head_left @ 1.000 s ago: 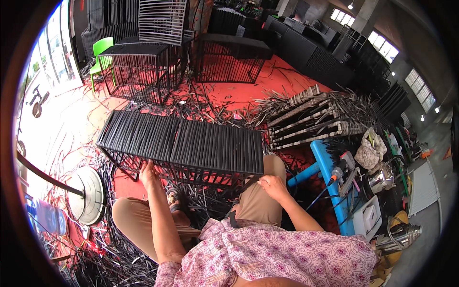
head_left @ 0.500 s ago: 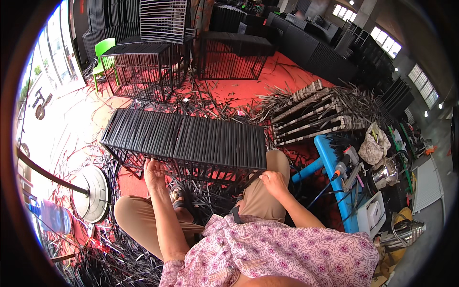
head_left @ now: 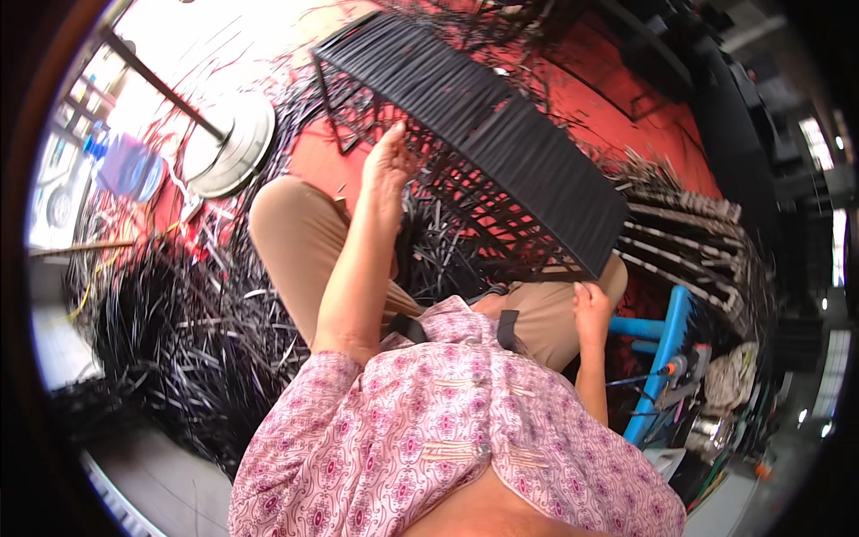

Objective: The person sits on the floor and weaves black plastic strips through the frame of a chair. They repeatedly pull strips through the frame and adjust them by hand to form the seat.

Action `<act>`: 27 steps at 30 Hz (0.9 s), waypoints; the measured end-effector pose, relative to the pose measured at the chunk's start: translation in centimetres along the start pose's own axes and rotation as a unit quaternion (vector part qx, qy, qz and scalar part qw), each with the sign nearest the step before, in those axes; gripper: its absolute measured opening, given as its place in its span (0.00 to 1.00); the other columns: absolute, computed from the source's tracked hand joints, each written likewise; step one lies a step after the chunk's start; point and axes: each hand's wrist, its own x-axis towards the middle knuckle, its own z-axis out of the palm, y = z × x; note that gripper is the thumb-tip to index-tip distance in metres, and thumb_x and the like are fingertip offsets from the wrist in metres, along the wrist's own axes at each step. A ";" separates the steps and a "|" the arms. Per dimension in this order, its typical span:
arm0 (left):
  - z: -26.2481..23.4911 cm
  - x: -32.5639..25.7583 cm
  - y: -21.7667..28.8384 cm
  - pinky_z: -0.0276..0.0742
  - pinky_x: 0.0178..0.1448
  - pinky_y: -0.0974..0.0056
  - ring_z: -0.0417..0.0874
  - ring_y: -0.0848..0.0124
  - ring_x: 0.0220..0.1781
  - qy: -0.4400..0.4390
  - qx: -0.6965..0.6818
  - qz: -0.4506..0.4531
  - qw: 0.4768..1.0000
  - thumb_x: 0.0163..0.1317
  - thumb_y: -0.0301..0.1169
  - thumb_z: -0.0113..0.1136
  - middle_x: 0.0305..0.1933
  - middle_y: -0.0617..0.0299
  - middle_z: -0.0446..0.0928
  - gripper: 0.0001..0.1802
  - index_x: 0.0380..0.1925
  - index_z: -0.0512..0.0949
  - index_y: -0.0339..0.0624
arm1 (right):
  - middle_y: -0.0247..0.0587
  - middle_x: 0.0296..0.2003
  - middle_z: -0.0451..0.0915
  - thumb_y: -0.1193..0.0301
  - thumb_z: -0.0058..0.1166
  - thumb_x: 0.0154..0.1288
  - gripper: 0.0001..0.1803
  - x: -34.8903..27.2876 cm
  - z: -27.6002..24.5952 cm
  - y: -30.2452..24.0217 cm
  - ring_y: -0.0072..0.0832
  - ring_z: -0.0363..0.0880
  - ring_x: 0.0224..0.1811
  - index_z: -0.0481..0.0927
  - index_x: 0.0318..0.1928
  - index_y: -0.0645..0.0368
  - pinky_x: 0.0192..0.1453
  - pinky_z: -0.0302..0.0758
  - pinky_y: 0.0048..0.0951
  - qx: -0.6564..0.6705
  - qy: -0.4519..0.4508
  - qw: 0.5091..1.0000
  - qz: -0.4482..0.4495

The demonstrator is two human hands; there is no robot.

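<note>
A long black rack (head_left: 501,125), its top closely wound with flat black strips, slants across the view in front of me. Its lower side shows an open lattice. My left hand (head_left: 389,170) is raised at the rack's near lower edge, left of its middle. The fingers are bent together and blurred, and what they hold cannot be made out. My right hand (head_left: 591,311) is closed just below the rack's near right corner, over my right knee. Whatever is between those fingers is too small to tell.
Loose black strips (head_left: 197,358) heap on the left. A round pale base with a pole (head_left: 237,148) and a blue-tinted water bottle (head_left: 130,168) stand beyond. At right are a blue stool (head_left: 667,349), a power tool (head_left: 689,365) and stacked strip-wrapped frames (head_left: 693,242). Red flooring (head_left: 318,148) shows between.
The view has turned and tipped downward, so the rack now slants and more of my shirt shows. My left hand has risen in the picture; both hands stay near the rack's near edge.
</note>
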 end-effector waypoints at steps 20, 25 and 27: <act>-1.9 4.8 2.8 0.78 0.37 0.73 0.83 0.79 0.33 -0.021 0.166 0.294 0.941 0.64 0.27 0.73 0.37 0.67 0.86 0.10 0.45 0.86 0.38 | 0.33 0.23 0.80 0.65 0.57 0.73 0.14 -1.2 -3.0 -4.0 0.17 0.76 0.21 0.88 0.47 0.61 0.26 0.71 0.24 -0.042 -0.047 0.998 0.024; -1.8 5.0 2.4 0.81 0.40 0.73 0.85 0.77 0.35 0.020 0.162 0.326 0.931 0.61 0.25 0.74 0.37 0.64 0.87 0.15 0.47 0.86 0.35 | 0.33 0.22 0.80 0.66 0.57 0.74 0.13 -1.3 -2.8 -3.4 0.17 0.76 0.21 0.88 0.48 0.60 0.25 0.71 0.24 -0.040 -0.041 0.998 0.021; -0.9 4.9 1.2 0.81 0.39 0.73 0.85 0.76 0.36 0.064 0.113 0.354 0.926 0.60 0.24 0.76 0.36 0.61 0.87 0.18 0.50 0.84 0.32 | 0.33 0.22 0.80 0.66 0.57 0.74 0.13 -1.3 -2.8 -3.5 0.17 0.75 0.21 0.88 0.48 0.60 0.25 0.70 0.25 -0.043 -0.039 0.998 0.020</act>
